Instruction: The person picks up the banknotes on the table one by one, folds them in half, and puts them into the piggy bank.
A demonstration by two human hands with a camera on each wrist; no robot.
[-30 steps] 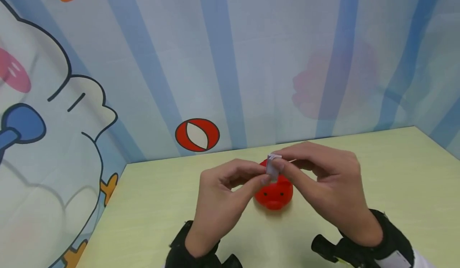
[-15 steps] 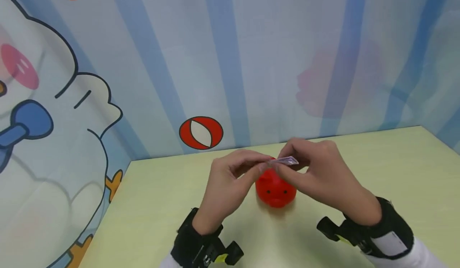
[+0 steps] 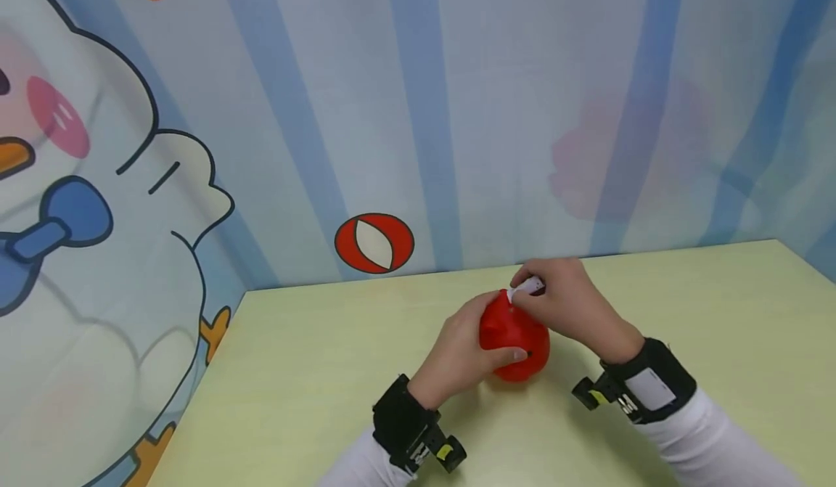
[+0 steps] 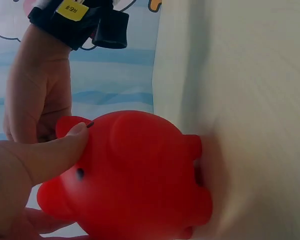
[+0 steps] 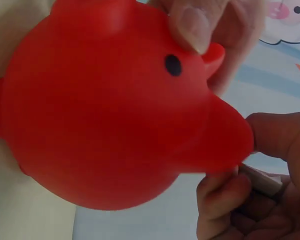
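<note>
A red piggy bank (image 3: pixel 516 334) stands on the pale green table (image 3: pixel 313 371). My left hand (image 3: pixel 473 340) grips its left side, with the thumb across the face near the eye. My right hand (image 3: pixel 545 297) is over the pig's top and pinches a small folded pale note (image 3: pixel 526 288) against the back of it. The left wrist view has the piggy bank (image 4: pixel 140 175) close up with my thumb (image 4: pixel 45 155) on it. In the right wrist view the pig (image 5: pixel 105 110) fills the frame, and the folded note (image 5: pixel 261 181) sits between my right fingers (image 5: pixel 225 197).
A cartoon-printed backdrop (image 3: pixel 418 109) with blue stripes rises behind the table, and a side wall with a duck drawing (image 3: pixel 98 218) closes in the left. The table's left edge (image 3: pixel 196 393) runs beside that wall. Black camera bands sit on both wrists.
Both hands have come down onto the piggy bank. The left hand let go of the folded note and took hold of the pig, while the right hand brought the note to its top.
</note>
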